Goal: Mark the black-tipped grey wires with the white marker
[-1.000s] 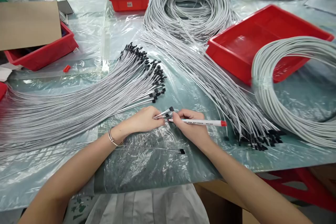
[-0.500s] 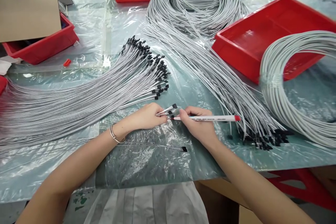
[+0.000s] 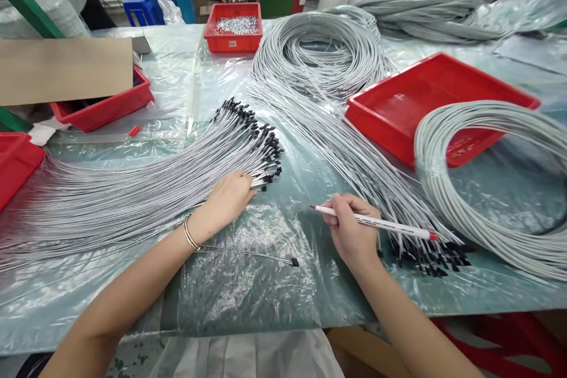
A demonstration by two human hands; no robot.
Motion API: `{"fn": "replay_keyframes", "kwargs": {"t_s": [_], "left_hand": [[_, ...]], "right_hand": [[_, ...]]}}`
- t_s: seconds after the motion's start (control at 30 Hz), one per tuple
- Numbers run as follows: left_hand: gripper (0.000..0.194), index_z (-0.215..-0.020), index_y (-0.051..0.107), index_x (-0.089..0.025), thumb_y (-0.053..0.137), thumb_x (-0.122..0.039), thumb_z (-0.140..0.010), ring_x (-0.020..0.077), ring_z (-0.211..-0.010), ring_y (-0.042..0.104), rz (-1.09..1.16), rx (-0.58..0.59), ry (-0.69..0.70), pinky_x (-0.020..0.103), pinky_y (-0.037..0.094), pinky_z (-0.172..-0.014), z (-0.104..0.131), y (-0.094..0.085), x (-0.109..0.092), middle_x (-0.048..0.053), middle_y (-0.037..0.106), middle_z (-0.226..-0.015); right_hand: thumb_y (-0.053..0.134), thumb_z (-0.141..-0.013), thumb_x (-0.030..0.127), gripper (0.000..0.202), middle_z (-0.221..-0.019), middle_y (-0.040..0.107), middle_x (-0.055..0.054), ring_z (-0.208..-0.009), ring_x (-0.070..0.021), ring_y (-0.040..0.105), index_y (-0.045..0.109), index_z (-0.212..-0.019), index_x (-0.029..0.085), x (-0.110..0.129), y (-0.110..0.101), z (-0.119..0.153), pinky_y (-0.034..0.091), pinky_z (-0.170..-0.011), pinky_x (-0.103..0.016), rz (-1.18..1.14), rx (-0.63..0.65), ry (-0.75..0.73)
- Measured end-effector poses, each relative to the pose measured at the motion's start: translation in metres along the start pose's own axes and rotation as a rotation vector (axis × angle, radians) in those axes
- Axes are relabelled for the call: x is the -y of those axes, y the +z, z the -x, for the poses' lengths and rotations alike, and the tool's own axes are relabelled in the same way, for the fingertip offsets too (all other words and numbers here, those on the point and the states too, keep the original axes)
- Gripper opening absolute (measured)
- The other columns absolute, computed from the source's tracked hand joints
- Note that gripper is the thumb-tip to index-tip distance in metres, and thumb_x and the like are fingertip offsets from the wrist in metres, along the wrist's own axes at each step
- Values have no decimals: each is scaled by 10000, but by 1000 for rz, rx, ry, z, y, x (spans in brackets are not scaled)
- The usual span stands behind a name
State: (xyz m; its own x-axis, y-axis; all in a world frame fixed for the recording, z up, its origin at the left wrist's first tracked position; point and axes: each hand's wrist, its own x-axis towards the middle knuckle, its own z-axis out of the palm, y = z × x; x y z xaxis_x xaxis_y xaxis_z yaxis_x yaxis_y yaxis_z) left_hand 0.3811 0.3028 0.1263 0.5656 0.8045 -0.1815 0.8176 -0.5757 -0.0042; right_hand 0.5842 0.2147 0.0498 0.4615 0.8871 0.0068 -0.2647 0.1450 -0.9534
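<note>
The fanned bundle of black-tipped wires (image 3: 146,189) lies spread across the desk (image 3: 283,283) so each tip shows, the left hand (image 3: 228,198) resting loosely open on its near edge while the right hand (image 3: 349,230) grips 1 white pen (image 3: 376,223) beside it.

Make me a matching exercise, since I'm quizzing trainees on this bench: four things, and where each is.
Things:
1. pen
2. small red bin of metal parts
3. single loose wire
4. cardboard sheet

Places:
A. lying on a red bin at far left
B. in the right hand
C. far side of table, centre
D. on the plastic between both forearms

Pairs: 1-B, 2-C, 3-D, 4-A
</note>
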Motion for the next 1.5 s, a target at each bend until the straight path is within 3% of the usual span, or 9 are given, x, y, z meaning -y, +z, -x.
{"fn": "replay_keyframes", "kwargs": {"t_s": [0.13,0.27,0.33,0.4,0.53,0.83,1.37,1.5], "left_hand": [[289,-765,513,-121,477,-372,-905,133,-667,473,265,66,40,258,295,-575,-1,-10,-5,37,548,-751],[389,-737,523,-125,454,-478,-884,81,-527,425,772,373,84,220,288,-501,-2,-12,-17,14,566,-656],[405,-709,514,-120,472,-492,-861,77,-498,393,877,500,72,218,272,-477,-3,-3,-20,18,552,-618],[391,-687,513,-117,498,-478,-837,75,-484,364,891,553,51,223,256,-464,-4,6,-21,18,538,-598],[321,-668,529,-121,507,-408,-809,80,-475,365,875,570,39,233,246,-450,-6,13,-19,11,550,-591],[265,-625,534,-122,501,-350,-756,80,-467,389,795,572,6,223,257,-441,-11,9,-23,0,531,-547],[291,-640,540,-127,479,-367,-792,84,-457,379,795,598,60,237,261,-439,-10,12,-20,12,529,-564],[306,-684,536,-127,483,-394,-824,83,-482,398,804,601,57,230,282,-458,-9,5,-21,9,553,-600]], "right_hand": [[595,-808,361,343,-470,421,0,-456,-94,393,539,-549,144,-3,-3,1,334,-485,-244,69,-4,-59],[554,-830,358,355,-457,426,-6,-433,-96,391,556,-545,146,2,-1,4,317,-450,-238,149,45,-128],[529,-828,345,358,-441,433,-10,-423,-98,399,560,-533,145,4,3,7,318,-436,-231,263,126,-165],[523,-807,332,362,-440,453,-17,-421,-99,407,529,-500,141,5,8,9,311,-422,-223,370,211,-174],[528,-784,337,367,-457,454,-16,-427,-88,377,470,-486,132,-2,14,9,277,-408,-213,457,294,-122],[536,-784,337,333,-458,414,8,-444,-69,331,522,-529,124,-10,19,8,245,-446,-220,578,331,-129],[524,-778,299,342,-449,366,10,-440,-62,307,444,-498,120,-5,19,9,238,-429,-210,572,347,-132],[528,-768,303,353,-434,373,4,-427,-65,315,444,-476,122,-1,17,9,242,-413,-204,523,280,-140]]}}
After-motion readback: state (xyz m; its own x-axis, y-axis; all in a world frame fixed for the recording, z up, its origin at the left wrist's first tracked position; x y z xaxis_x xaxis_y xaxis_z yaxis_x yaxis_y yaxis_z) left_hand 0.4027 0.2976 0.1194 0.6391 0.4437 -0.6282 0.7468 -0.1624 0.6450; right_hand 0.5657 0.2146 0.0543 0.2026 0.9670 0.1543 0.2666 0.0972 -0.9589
